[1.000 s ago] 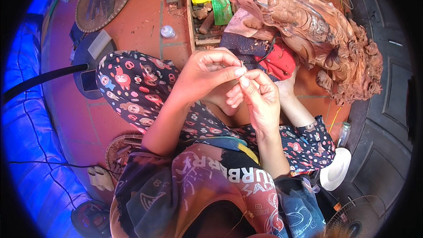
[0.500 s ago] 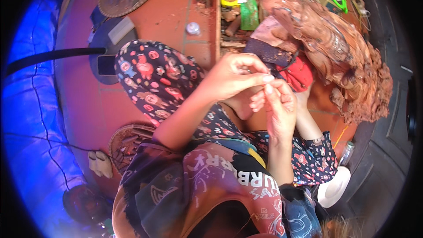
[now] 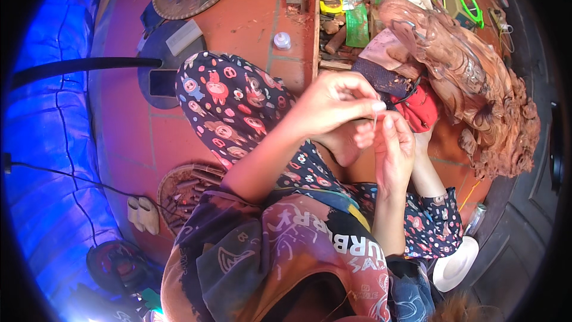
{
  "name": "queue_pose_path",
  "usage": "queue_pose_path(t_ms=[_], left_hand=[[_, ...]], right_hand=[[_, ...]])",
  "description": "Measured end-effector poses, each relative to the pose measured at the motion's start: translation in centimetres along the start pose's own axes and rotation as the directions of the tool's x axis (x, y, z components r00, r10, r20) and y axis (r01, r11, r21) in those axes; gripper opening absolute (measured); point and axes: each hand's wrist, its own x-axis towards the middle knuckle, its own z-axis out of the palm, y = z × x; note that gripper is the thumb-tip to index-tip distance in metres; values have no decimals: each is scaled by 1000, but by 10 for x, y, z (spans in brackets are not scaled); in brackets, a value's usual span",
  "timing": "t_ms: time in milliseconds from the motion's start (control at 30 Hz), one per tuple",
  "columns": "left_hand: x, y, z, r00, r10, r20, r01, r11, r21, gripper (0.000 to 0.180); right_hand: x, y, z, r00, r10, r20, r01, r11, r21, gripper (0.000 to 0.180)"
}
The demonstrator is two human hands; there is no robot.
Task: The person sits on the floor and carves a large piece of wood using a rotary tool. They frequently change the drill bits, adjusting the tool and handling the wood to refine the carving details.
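1. Needle-thin sliver (image 3: 375,121), pale and tiny, sits pinched between the fingertips of both hands in the head view; what it is cannot be told.
2. Left hand (image 3: 333,102) curls over from above, thumb and forefinger narrowed tight on the sliver's upper end.
3. Right hand (image 3: 393,152) rises from below, fingers (image 3: 388,124) closed narrow against the same sliver, touching the left fingertips.
4. Just beyond the fingertips lies a red cloth (image 3: 423,107); further right of them, a carved wooden piece (image 3: 471,77).
5. Under the hands, a bare foot (image 3: 348,143) and patterned trousers (image 3: 232,101).
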Motion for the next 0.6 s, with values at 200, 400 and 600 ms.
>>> queue_pose_path(t_ms=[200,400,600], left_hand=[[-1,28,-36,879,244,-409,-211,970,123,14],[0,25,-40,799,212,-563,-208,976,72,16],[2,20,-41,855,208,-475,-214,976,42,10]], right_hand=[[25,9,-8,855,-417,307,482,422,-768,29],[58,37,-23,805,-84,587,582,-80,-809,25],[81,27,-22,871,277,405,421,2,-907,23]])
